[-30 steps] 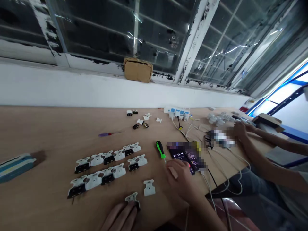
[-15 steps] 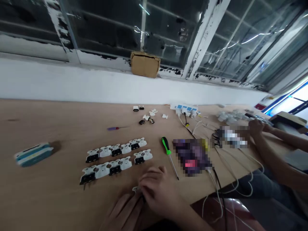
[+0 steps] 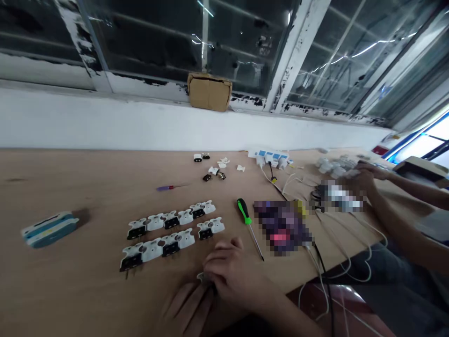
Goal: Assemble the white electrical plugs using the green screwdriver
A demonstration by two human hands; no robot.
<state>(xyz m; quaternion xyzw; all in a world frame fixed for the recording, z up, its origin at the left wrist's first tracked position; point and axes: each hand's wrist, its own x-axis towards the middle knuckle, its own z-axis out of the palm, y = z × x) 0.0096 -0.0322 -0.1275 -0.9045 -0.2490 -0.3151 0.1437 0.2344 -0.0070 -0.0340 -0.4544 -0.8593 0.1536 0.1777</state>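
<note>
Near the table's front edge, my left hand [image 3: 187, 306] and my right hand [image 3: 229, 271] meet around a small white and black part [image 3: 201, 276], mostly covered by their fingers. Both hands are closed on it. Just beyond them lies a short white and black piece [image 3: 211, 228]. To its left are two rows of similar pieces, a back row [image 3: 171, 218] and a front row [image 3: 156, 248], some with metal pins. A green and black screwdriver [image 3: 249, 227] rests right of my right hand.
A blue and white object [image 3: 51, 229] lies far left. A purple screwdriver [image 3: 165, 188] and loose parts [image 3: 213, 172] lie farther back. Right are a power strip [image 3: 269, 157], cables, a pixelated dark item [image 3: 280, 227] and another person's arms [image 3: 393, 213]. A cardboard box [image 3: 209, 92] sits on the sill.
The camera view has shifted slightly. My two hands stay together around the small part, with only slight movement. The other person's hands have moved a little to the left.
</note>
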